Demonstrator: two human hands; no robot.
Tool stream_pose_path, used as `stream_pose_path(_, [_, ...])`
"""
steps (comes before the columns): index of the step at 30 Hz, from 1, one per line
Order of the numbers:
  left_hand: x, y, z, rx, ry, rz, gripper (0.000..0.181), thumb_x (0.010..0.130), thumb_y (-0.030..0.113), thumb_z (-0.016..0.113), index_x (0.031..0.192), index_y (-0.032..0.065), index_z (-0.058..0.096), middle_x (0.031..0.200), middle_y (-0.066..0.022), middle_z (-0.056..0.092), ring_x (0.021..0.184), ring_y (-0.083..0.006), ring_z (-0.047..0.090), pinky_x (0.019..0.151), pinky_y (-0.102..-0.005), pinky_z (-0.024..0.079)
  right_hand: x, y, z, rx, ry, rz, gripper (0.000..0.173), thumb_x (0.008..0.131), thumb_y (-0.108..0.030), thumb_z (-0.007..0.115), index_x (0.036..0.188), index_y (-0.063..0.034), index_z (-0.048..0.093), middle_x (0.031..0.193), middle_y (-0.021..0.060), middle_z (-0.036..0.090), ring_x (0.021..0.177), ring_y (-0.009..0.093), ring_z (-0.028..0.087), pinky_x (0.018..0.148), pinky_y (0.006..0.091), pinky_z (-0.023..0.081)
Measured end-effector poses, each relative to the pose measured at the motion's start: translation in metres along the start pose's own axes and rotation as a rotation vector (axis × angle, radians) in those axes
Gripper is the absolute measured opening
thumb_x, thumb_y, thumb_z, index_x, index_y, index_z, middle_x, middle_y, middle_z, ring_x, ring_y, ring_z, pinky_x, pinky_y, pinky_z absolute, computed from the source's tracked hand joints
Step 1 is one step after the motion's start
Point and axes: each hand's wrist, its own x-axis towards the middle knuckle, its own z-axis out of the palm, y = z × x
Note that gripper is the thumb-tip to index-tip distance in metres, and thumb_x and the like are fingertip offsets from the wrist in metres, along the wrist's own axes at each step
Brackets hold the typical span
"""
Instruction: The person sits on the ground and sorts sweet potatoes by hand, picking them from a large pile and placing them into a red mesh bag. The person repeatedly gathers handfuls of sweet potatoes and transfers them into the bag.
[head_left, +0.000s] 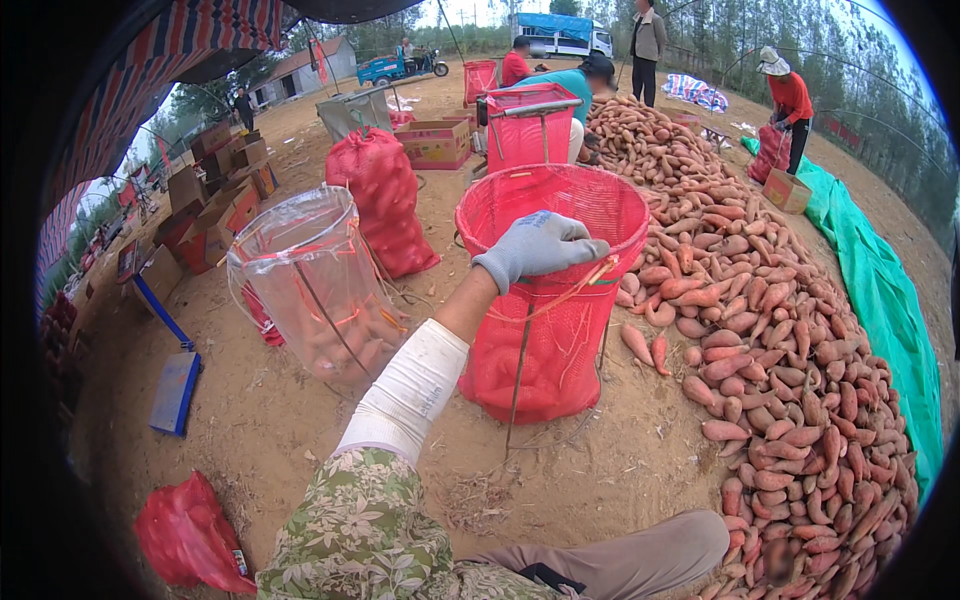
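Observation:
My left hand (536, 246), in a grey work glove, is over the near rim of a red mesh bag (555, 337). Its fingers point right and bend down by the rim; whether they grip anything is hidden. A metal stand (519, 375) with a hoop holds the bag's mouth wide, and sweet potatoes fill its lower part. To the right lies a long heap of sweet potatoes (787, 405), with two loose sweet potatoes (636, 343) beside the bag. My right hand is out of view.
Left stands a clear plastic bag (292, 277) on a frame, partly filled; behind it, a full red mesh bag (375, 202). A blue platform scale (176, 390) and a red sack (191, 532) lie left. Cardboard boxes (433, 142), a green tarp (870, 270) and several people are farther off.

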Motion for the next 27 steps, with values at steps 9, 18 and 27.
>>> stream_pose_path(9, [-0.001, 0.002, -0.001, 0.008, 0.015, -0.016, 0.046, 0.088, 0.049, 0.062, 0.100, 0.0052, 0.071, 0.084, -0.0108, 0.069, 0.079, -0.0172, 0.065, 0.073, -0.0320, 0.049, -0.017, -0.019, 0.001, 0.014, 0.028, 0.070, 0.028, 0.096, -0.033, 0.049, 0.091, -0.0086, 0.062, 0.069, 0.0060, 0.062, 0.054, 0.016, 0.058, 0.044, 0.0284, 0.045])
stream_pose_path(18, [0.003, -0.004, 0.003, -0.028, 0.041, 0.003, 0.054, 0.085, 0.061, 0.055, 0.093, 0.0102, 0.072, 0.083, -0.0140, 0.069, 0.083, -0.0279, 0.067, 0.076, -0.0369, 0.049, -0.022, -0.028, -0.001, 0.019, 0.055, 0.115, 0.028, 0.095, -0.032, 0.049, 0.094, -0.0076, 0.064, 0.072, 0.0093, 0.064, 0.060, 0.020, 0.060, 0.050, 0.0323, 0.046])
stream_pose_path(27, [0.003, 0.002, 0.003, -0.015, 0.043, -0.003, 0.048, 0.087, 0.053, 0.059, 0.096, 0.0073, 0.071, 0.083, -0.0105, 0.069, 0.078, -0.0194, 0.065, 0.073, -0.0331, 0.049, -0.020, -0.030, -0.008, 0.001, 0.065, 0.118, 0.029, 0.094, -0.030, 0.049, 0.097, -0.0066, 0.065, 0.076, 0.0125, 0.066, 0.066, 0.023, 0.062, 0.056, 0.0361, 0.048])
